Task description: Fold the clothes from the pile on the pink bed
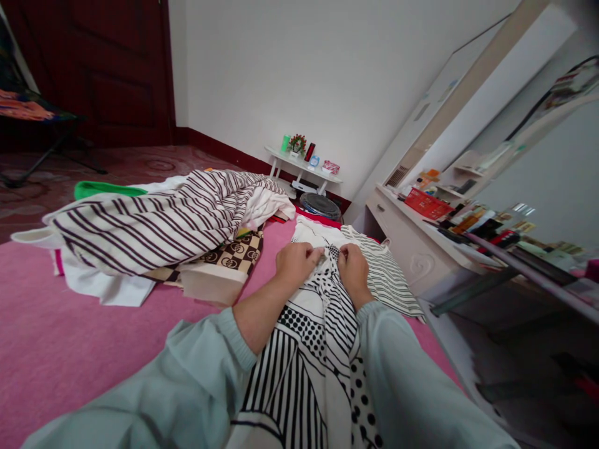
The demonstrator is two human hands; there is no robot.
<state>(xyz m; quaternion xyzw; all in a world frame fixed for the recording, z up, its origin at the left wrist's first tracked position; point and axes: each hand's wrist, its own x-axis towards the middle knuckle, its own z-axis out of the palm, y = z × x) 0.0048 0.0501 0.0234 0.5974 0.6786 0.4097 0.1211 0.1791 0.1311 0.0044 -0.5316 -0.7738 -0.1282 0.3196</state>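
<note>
A white garment with black stripes and dots [304, 340] stretches along the pink bed cover [60, 349] toward me. My left hand [299, 259] pinches its far end from the left, and my right hand [353, 268] grips the same end from the right, a small gap between them. The cloth is bunched between the two hands. Beyond and to the right of my right hand lies a flat white top with thin dark stripes [388, 268].
At the left is a heap of clothes with a brown-striped white garment [150, 231] on top and a checkered brown piece [238, 252] under it. A dresser [407, 237] with a red basket [427, 204] and bottles borders the bed's right side. A small white shelf [299, 163] stands by the wall.
</note>
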